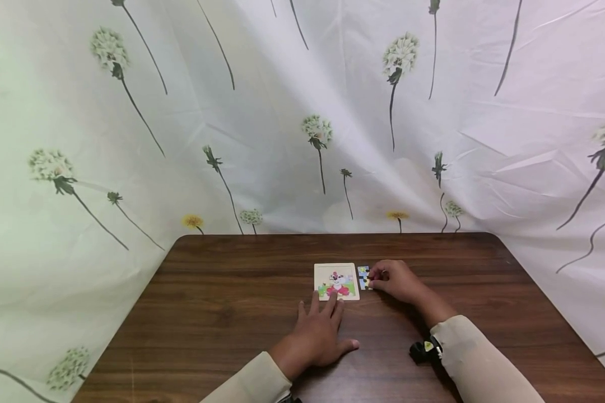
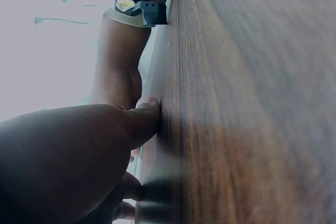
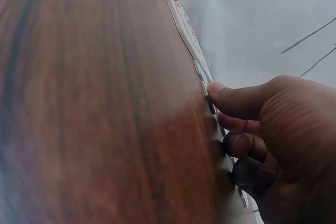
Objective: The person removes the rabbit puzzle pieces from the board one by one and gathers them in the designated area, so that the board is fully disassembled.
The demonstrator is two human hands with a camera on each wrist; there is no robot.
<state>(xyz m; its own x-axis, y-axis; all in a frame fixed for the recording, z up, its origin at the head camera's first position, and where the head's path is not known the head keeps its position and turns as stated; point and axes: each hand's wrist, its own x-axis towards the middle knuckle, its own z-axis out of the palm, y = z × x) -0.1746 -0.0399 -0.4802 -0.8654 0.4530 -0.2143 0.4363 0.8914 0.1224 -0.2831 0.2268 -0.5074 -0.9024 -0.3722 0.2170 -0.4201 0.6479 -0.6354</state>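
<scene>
A small square puzzle board (image 1: 322,272) with a pale rim and a cartoon animal picture lies on the table. My left hand (image 1: 320,336) lies with spread fingers, fingertips on the board's near edge, thumb pointing right. Just right of the board are several joined jigsaw puzzle pieces (image 1: 363,271), blue with yellow and green. My right hand (image 1: 395,281) pinches at their right side with curled fingers, hiding part of them. From the right wrist, the thumb (image 3: 231,98) presses at a piece's edge, low over the tabletop.
The dark wood-grain table (image 1: 222,313) has rounded far corners. Behind it hangs a pale cloth (image 1: 272,168) printed with dandelions, also along both sides. A black wrist device (image 1: 422,351) sits at the right sleeve, above the table.
</scene>
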